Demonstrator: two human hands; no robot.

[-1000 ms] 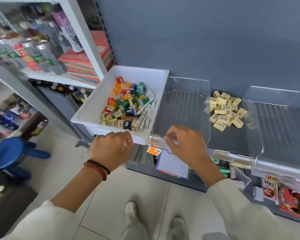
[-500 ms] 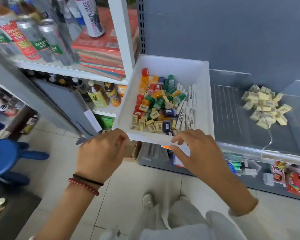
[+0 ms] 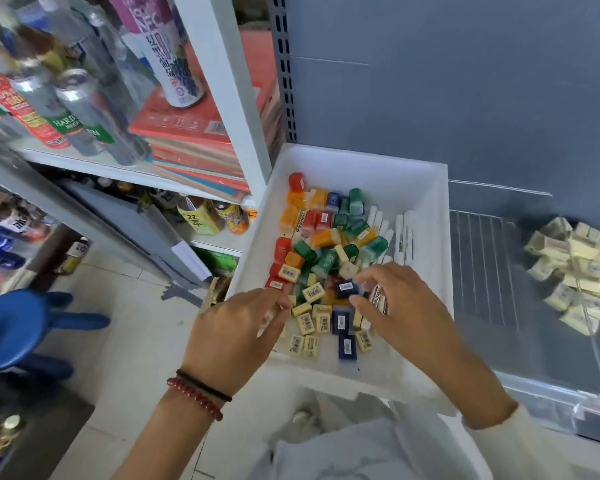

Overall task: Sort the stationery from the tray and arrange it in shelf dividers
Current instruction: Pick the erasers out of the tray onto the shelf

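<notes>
A white tray stands on the shelf, filled with coloured blocks, cream erasers, dark blue erasers and white markers. My right hand reaches into the tray's front, and its thumb and forefinger pinch a dark blue eraser. My left hand hangs over the tray's left wall with bent fingers just above the cream erasers; whether it holds one is hidden. To the right, a pile of cream erasers lies between clear shelf dividers.
A white shelf post rises left of the tray, with stacked red books, cans and bottles beside it. A blue stool stands on the tiled floor at lower left. A grey back panel closes the shelf behind.
Both hands have left the tray's front rim and moved into the tray. My right hand's fingers have closed on a dark blue eraser. The view has shifted closer.
</notes>
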